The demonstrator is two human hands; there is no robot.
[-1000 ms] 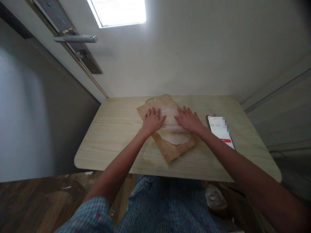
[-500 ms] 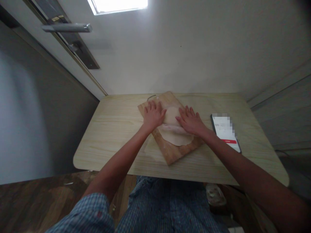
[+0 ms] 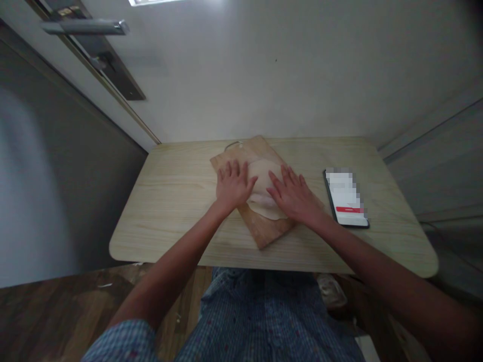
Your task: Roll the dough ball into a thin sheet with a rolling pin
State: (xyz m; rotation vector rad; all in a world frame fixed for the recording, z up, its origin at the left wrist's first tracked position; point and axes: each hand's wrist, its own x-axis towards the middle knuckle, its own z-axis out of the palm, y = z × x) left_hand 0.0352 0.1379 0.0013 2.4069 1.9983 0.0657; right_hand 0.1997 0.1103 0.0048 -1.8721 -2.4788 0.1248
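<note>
A thin, round sheet of pale dough (image 3: 264,173) lies on a wooden cutting board (image 3: 260,232) set at an angle on the table. Across the dough, a pale rolling pin (image 3: 263,200) shows between my hands; its ends are hidden. My left hand (image 3: 233,186) rests palm down over the pin's left end, fingers spread flat above the board's left side. Over the right end lies my right hand (image 3: 290,195), also flat, its fingers stretched out along the dough's right edge. Neither hand wraps around the pin.
On the light wood table (image 3: 169,201), a phone (image 3: 349,201) with a lit screen lies right of the board, close to my right forearm. A white door with a metal handle (image 3: 85,26) stands behind the table. Below the right front edge is a container (image 3: 332,291).
Both hands and the rolling pin have moved a little toward me over the dough. The whole view has tilted slightly downward.
</note>
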